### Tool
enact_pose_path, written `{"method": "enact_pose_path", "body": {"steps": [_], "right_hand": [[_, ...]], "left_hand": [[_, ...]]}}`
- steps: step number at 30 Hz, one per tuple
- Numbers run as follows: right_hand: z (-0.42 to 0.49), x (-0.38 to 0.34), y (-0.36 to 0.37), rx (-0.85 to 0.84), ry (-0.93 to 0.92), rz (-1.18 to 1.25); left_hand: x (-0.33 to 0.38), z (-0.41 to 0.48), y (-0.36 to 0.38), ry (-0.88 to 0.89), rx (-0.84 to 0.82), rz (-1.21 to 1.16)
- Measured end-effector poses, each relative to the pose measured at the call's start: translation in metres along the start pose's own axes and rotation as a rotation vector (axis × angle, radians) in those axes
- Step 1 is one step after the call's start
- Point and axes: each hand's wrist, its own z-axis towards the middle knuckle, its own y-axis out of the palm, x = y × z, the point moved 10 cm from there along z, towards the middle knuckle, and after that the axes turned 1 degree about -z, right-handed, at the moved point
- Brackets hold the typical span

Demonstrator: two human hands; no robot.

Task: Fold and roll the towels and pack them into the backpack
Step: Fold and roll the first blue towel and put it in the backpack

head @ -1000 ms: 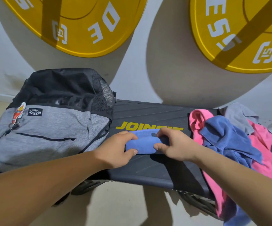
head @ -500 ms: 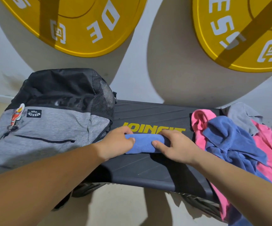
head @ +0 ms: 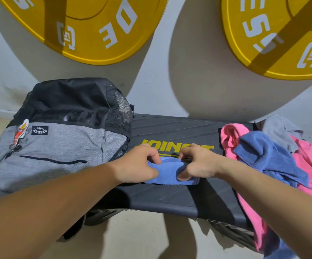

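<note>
Since half a second ago both hands have drawn their fingers in from a flatter lie, knuckles now raised, and more of the towel shows below them.

At the far left a backpack [head: 58, 146] lies on the counter [head: 170, 199]. Its lower body is grey heathered knit with a thin dark zip line. Its top is black smooth fabric with a mesh side panel, and a small woven label and a colourful tag sit near the left zip.

Just right of it, the left hand [head: 138, 165] curls its fingers over the left end of the rolled blue towel [head: 168, 174] and pinches it against the thumb. This towel is soft terry, partly rolled into a low bundle, and it rests on the middle of the counter between the backpack and the pile. The right hand [head: 198, 163] grips its right end, fingers bent tight and thumb tucked below.

The counter is dark moulded plastic with shallow diagonal grooves and yellow lettering beyond the hands.

At the right lies a crumpled heap. A pink towel [head: 230, 135] drapes over the front edge, a loose blue towel [head: 263, 156] with a stitched hem lies on top, and a grey towel [head: 278, 131] sits behind.

Two round yellow weight plates [head: 95, 34] with white lettering hang against the pale wall above.
</note>
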Motion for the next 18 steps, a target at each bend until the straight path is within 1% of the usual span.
{"method": "enact_pose_path", "body": {"steps": [3, 6, 8, 10, 12, 15, 18], "right_hand": [[-0.01, -0.007, -0.003, 0.027, -0.06, 0.038], [-0.022, -0.022, -0.009, 0.049, -0.118, 0.098], [-0.031, -0.033, -0.016, 0.051, -0.157, 0.175], [-0.042, -0.043, -0.023, 0.055, -0.206, 0.264], [-0.055, -0.056, -0.034, 0.093, -0.231, 0.344], [-0.07, -0.078, -0.04, 0.095, -0.207, 0.435], [-0.077, -0.113, -0.037, 0.087, -0.184, 0.438]], "left_hand": [[0.005, -0.009, 0.0, -0.003, 0.001, -0.059], [0.007, -0.022, -0.006, -0.115, -0.025, -0.09], [0.017, -0.031, -0.011, -0.146, -0.051, -0.107], [0.029, -0.039, -0.024, -0.136, -0.021, -0.144], [0.039, -0.052, -0.041, -0.135, 0.03, -0.192], [0.043, -0.083, -0.059, -0.153, 0.047, -0.296], [0.034, -0.115, -0.079, -0.172, 0.112, -0.35]]}}
